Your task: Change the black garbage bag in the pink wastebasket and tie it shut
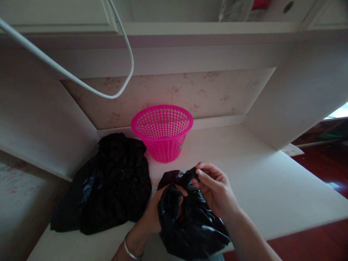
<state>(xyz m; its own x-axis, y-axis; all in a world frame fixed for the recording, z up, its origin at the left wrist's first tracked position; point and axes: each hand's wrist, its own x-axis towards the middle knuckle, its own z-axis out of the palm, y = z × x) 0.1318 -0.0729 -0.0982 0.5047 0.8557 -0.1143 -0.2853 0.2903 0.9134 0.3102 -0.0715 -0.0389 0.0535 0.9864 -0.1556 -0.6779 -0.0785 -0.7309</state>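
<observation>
A black plastic bag (195,224) hangs bunched between my two hands at the front edge of the white surface. My right hand (214,185) pinches a twisted end of it between thumb and fingers. Partly covered by the folds, my left hand (160,203) is closed around the gathered neck of the same bag; a silver bangle is on that wrist. Just beyond my hands stands an upright pink perforated basket (165,150), touched by neither hand. To the left lies a crumpled heap of black plastic (114,188).
The white surface (261,181) runs between two side panels, with floral wallpaper (174,90) behind. Overhead is a shelf edge (206,29). A white cable (81,83) loops down at upper left. Dark red floor (312,239) shows at right.
</observation>
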